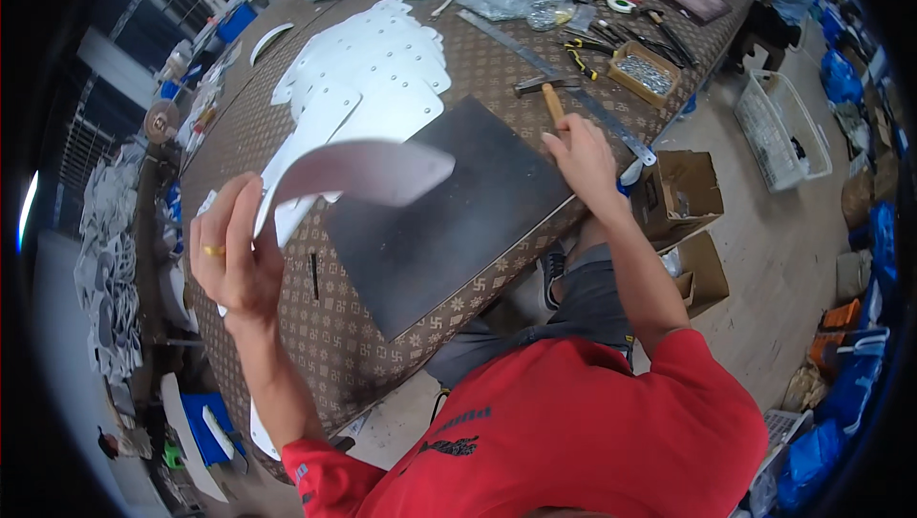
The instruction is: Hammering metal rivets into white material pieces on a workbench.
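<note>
Hands busy with a white sheet and a hammer at the table

Left hand (234, 255) grips a thin white sheet (358, 172), lifted and bent in the air above the dark board (449, 222); right hand (583, 160) is closed on the wooden handle of the hammer (546, 93), whose head lies on the table (315, 337). The floppy sheet could slip or land crooked on the board, and a swing of the hammer may come near the left fingers or knock the long metal ruler (554, 74).

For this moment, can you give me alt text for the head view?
The left hand lifts a curved white sheet piece above a dark board on a patterned table, while the right hand grips a wooden-handled hammer. More white pieces lie stacked behind.
</note>
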{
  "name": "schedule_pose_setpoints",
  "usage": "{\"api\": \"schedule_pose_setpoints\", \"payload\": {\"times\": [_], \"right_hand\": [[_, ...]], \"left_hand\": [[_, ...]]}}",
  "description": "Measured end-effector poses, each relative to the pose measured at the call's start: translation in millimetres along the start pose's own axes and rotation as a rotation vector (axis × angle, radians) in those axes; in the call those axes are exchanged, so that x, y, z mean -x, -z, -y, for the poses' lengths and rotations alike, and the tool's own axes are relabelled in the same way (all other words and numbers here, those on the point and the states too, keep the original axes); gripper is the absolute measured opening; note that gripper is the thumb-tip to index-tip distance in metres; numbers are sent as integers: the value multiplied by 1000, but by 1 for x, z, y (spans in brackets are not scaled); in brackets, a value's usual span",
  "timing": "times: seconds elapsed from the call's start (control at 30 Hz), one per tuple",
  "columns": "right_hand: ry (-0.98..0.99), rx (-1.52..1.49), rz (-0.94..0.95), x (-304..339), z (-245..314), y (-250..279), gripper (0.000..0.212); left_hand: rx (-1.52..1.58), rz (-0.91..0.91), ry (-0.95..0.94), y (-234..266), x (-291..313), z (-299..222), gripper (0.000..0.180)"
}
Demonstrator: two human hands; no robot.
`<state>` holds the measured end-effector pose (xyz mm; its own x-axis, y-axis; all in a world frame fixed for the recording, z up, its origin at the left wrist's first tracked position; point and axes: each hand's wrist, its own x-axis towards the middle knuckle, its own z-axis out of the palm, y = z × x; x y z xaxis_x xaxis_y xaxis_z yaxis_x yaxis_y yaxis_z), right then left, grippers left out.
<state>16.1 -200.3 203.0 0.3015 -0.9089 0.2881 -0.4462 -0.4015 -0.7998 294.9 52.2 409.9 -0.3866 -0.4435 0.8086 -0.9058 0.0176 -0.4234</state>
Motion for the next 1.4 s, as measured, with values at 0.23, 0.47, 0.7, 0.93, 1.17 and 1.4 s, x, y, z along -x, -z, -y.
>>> {"api": "schedule_pose_setpoints", "payload": {"times": [0.23,0.47,0.7,0.93,1.17,1.4], "right_hand": [[7,530,-17,-2,-39,-9,43],[-366,-141,373,-39,-51,26,34],[-569,-788,379,-11,-21,7,27],[-107,-342,96,31,36,9,29],[-246,-590,327,51,59,8,18],[-285,-525,417,81,66,-11,13]], "left_hand": [[550,379,192,-39,115,-50,40],[927,769,752,-12,208,-59,45],[854,826,652,-28,189,-46,49],[373,520,1302,-16,222,-13,22],[115,841,1294,-28,238,5,31],[649,549,1625,-33,257,17,27]]}}
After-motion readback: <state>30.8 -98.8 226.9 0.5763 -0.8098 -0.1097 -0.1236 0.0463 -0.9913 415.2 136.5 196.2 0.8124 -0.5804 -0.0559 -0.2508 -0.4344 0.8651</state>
